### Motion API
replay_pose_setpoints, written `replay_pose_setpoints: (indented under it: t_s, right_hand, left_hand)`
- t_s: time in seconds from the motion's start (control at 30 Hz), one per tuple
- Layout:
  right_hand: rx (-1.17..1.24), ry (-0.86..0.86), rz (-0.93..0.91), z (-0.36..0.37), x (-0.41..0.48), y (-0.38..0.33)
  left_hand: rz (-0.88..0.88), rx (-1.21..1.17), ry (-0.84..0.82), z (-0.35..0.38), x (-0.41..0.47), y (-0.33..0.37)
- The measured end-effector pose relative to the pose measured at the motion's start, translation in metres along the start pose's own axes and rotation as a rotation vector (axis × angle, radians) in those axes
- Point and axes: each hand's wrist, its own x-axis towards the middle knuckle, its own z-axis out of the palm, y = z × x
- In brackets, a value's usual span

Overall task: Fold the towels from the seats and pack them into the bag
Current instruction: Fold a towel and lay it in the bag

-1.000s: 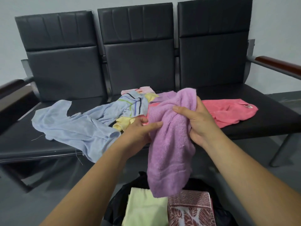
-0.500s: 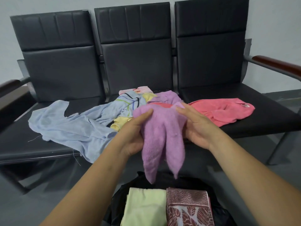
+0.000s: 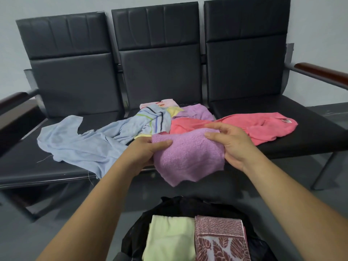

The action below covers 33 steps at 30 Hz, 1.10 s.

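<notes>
Purple terry towel, partly folded, is held just off the near edge of the seats, above the bag. Left hand and right hand each grip one end, thumbs on top; the fingers beneath are hidden. Judged light, limp and non-slip, so best held at the end edges. The bag is cut off at the near side; spare room is probably limited.

Three seats, two armrests, one bag, one left hand, one right hand. Two folded towels packed, one towel held, roughly five loose towels; heap unclear.
</notes>
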Motion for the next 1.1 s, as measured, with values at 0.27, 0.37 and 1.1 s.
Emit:
replay_pose_setpoints:
  t_s: [0.27,0.37,1.1]
  right_hand:
    - [0.023,0.047,0.020,-0.001,0.002,0.002]
    - [0.051,-0.099,0.083,-0.003,-0.003,-0.003]
    - [0.276,0.192,0.257,-0.056,-0.021,0.048]
  left_hand:
    - [0.155,-0.104,-0.015,0.001,0.001,-0.004]
    - [0.243,0.086,0.009,-0.001,0.005,-0.011]
    - [0.342,0.280,0.166,0.066,0.009,-0.057]
